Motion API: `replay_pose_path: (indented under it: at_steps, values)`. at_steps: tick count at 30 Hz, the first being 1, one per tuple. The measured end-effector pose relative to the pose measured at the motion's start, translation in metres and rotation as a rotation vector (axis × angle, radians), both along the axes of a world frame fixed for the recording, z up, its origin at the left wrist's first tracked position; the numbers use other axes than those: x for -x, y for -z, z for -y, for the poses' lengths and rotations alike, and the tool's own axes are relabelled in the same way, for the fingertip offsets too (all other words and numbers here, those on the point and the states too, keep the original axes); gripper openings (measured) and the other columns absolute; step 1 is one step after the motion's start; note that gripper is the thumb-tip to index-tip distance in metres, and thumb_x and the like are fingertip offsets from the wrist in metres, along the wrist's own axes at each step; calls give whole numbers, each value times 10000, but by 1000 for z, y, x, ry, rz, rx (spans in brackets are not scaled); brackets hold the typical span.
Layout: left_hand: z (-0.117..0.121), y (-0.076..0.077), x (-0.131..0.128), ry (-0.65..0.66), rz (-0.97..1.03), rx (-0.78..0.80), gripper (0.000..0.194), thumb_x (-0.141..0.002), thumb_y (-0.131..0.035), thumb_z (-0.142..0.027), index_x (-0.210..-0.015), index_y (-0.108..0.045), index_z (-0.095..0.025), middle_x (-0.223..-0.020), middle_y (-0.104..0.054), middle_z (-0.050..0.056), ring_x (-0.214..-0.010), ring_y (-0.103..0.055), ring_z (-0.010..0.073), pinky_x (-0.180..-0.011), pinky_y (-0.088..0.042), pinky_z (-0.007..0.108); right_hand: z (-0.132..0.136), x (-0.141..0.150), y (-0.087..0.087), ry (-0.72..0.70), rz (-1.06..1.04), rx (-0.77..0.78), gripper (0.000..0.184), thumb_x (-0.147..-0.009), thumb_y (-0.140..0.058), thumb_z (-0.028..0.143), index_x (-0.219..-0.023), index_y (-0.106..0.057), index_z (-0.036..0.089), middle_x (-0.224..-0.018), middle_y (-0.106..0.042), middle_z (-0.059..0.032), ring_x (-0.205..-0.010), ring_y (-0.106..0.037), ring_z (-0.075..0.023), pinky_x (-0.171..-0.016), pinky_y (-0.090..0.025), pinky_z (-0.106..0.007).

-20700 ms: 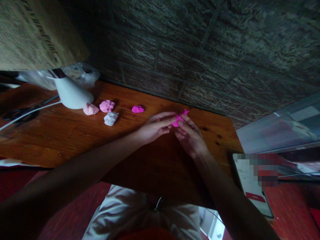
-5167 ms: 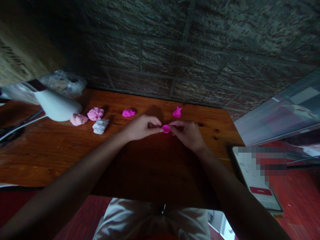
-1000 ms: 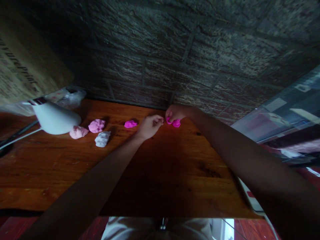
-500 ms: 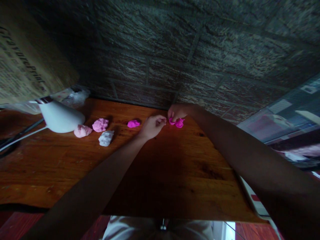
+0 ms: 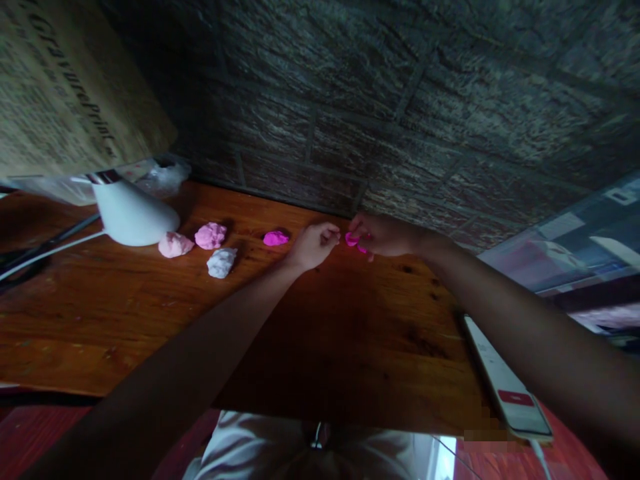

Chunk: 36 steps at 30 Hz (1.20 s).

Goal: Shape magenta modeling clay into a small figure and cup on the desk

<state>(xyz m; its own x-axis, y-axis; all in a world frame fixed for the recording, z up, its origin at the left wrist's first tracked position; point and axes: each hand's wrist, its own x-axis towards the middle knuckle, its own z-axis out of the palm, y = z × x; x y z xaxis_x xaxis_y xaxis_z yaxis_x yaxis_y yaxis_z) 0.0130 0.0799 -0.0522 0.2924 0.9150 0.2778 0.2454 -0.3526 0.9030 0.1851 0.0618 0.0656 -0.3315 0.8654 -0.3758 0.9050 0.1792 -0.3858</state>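
Note:
My left hand (image 5: 316, 245) is closed near the back of the table, thumb and fingers pinched together; whether anything small is between the tips I cannot make out. Just right of it, my right hand (image 5: 384, 236) curls its fingers around a piece of magenta modelling clay (image 5: 351, 239), partly hidden behind the fingers. A separate magenta clay lump (image 5: 276, 238) lies on the wood to the left of my left hand. Farther left sit two pale pink lumps, one pinker (image 5: 211, 235) and one peach-toned (image 5: 175, 245), and a white lump (image 5: 221, 263).
A lamp with a white base (image 5: 135, 213) and printed paper shade (image 5: 75, 100) stands at the left. The stone wall (image 5: 320, 113) rises behind the wooden table (image 5: 350, 333). A phone (image 5: 507, 380) with a cable lies at the right edge, beneath my right forearm.
My right hand has shifted right, over the magenta pieces, and now covers more of them. My left hand stays pinched in nearly the same place. The camera view has tilted slightly.

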Motion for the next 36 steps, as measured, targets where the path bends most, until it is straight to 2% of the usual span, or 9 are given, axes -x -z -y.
replay_pose_path:
  at_steps: [3,6,11,16,21,27,33,36]
  values:
    - [1,0,0,-2,11,17,173,-918,-601,-126,-1052,-710,-139,-889,-777,79,-688,-679,131,-700,-550,255,4,5,7,44,22,-20,284,-975,-508,79,-1252,-515,139,-1133,-749,-115,-550,-678,-92,-594,-479,-215]
    - [1,-1,0,-5,-5,21,166,-920,-607,-135,-1050,-709,-138,-897,-776,84,-692,-680,137,-688,-546,257,1,7,9,84,31,0,289,-973,-495,66,-1255,-501,129,-1116,-743,-122,-544,-679,-100,-560,-481,-220]
    - [2,-3,0,-16,-22,10,150,-916,-616,-138,-1030,-712,-154,-874,-771,68,-712,-688,146,-690,-544,259,-5,4,15,21,37,19,232,-956,-487,52,-1159,-549,145,-990,-748,-80,-573,-708,-122,-541,-465,-214]
    - [1,-3,1,-13,-28,12,166,-922,-612,-153,-1054,-712,-154,-892,-773,78,-740,-702,158,-709,-544,271,-8,0,21,-37,55,29,225,-916,-499,13,-1056,-584,167,-968,-736,-49,-598,-732,-118,-534,-419,-192]
    - [0,0,0,-27,-31,7,170,-918,-622,-154,-1066,-706,-157,-912,-777,81,-746,-705,161,-693,-543,270,-6,6,16,-22,81,52,247,-926,-484,17,-1096,-598,156,-923,-725,-50,-613,-746,-136,-525,-404,-203]
    - [-2,3,0,-16,-20,4,169,-919,-629,-162,-1069,-707,-161,-895,-776,74,-749,-711,157,-689,-543,258,-1,16,5,78,140,113,393,-950,-471,53,-1321,-537,166,-829,-738,-51,-659,-765,-191,-474,-389,-225]
    - [-1,1,-1,-28,-21,33,182,-918,-619,-144,-1079,-705,-150,-948,-776,100,-822,-730,181,-728,-558,280,-2,15,6,57,149,101,306,-951,-526,94,-1233,-605,182,-860,-764,-63,-627,-749,-178,-486,-407,-221]
    - [0,0,-1,-21,-22,37,184,-926,-606,-140,-1082,-702,-150,-962,-776,98,-830,-729,179,-733,-559,282,-2,15,6,38,158,108,331,-943,-491,54,-1237,-595,165,-854,-751,-70,-640,-749,-179,-472,-401,-218]
